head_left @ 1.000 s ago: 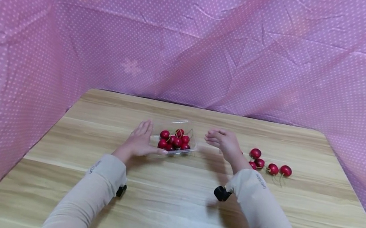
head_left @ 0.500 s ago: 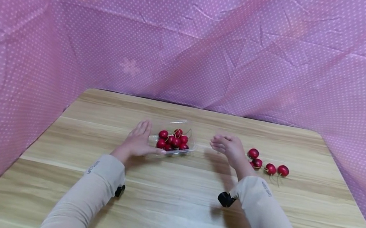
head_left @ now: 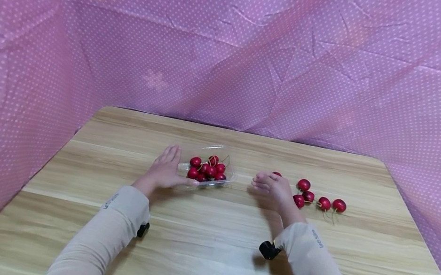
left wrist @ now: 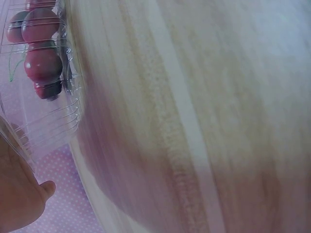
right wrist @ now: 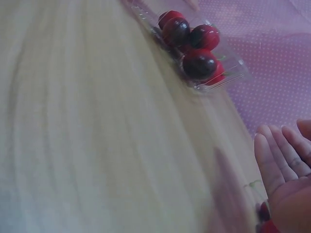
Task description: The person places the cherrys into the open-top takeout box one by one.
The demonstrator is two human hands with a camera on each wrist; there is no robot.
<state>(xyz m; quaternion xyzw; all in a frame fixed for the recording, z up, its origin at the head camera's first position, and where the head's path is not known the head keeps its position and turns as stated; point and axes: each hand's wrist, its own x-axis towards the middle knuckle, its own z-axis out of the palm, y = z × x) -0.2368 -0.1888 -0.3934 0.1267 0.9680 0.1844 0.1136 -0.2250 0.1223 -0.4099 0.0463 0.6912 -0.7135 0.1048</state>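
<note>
A clear plastic tray point(head_left: 213, 146) stands on the wooden table, holding several red cherries point(head_left: 211, 172) with stems. At its left end is my left hand point(head_left: 164, 167), fingers straight along that side and thumb stretched toward the tray's near corner. The left wrist view shows part of that hand point(left wrist: 19, 194) beside the ribbed tray wall point(left wrist: 48, 126). Right of the tray, my right hand point(head_left: 274, 188) hovers with fingers extended, holding nothing. One cherry point(head_left: 277, 173) peeks out behind it. In the right wrist view, its palm point(right wrist: 291, 194) shows bare, with cherries partly hidden below.
Several loose cherries point(head_left: 323, 203) lie on the table to the right of my right hand. A pink dotted cloth point(head_left: 198, 58) hangs around the back and sides of the wooden table point(head_left: 204, 244).
My right hand has drawn a little to the right and nearer to me, away from the tray; a cherry behind it now shows. My left hand stays at the tray.
</note>
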